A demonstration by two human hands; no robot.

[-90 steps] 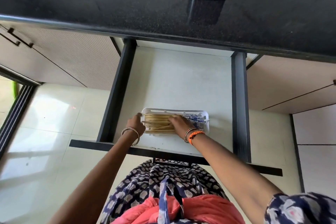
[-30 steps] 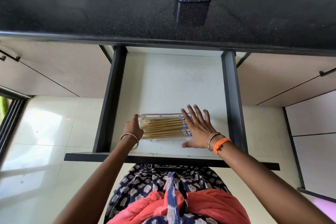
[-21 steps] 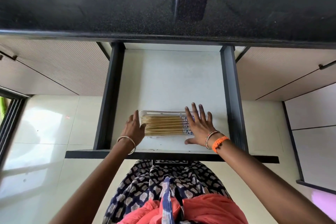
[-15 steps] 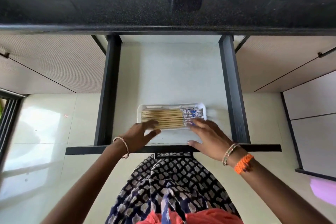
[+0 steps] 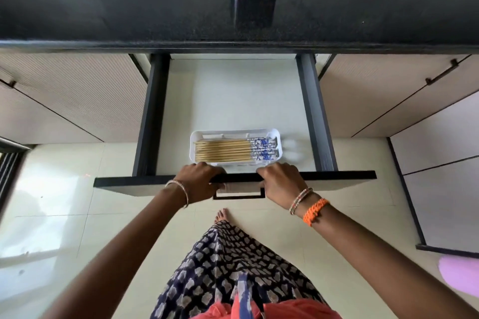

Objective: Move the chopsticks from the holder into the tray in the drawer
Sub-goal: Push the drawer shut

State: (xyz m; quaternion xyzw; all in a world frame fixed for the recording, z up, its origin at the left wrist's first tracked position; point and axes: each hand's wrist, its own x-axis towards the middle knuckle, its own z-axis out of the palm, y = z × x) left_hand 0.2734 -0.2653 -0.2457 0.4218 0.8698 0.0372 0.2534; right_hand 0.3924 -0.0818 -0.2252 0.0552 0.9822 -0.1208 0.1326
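Wooden chopsticks in tray, just beyond both hands.

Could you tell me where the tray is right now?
The tray sits in the open drawer, near its front edge, just beyond both hands.

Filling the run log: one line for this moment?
chopsticks: flat in tray | drawer: open | left hand, right hand: gripping drawer front edge
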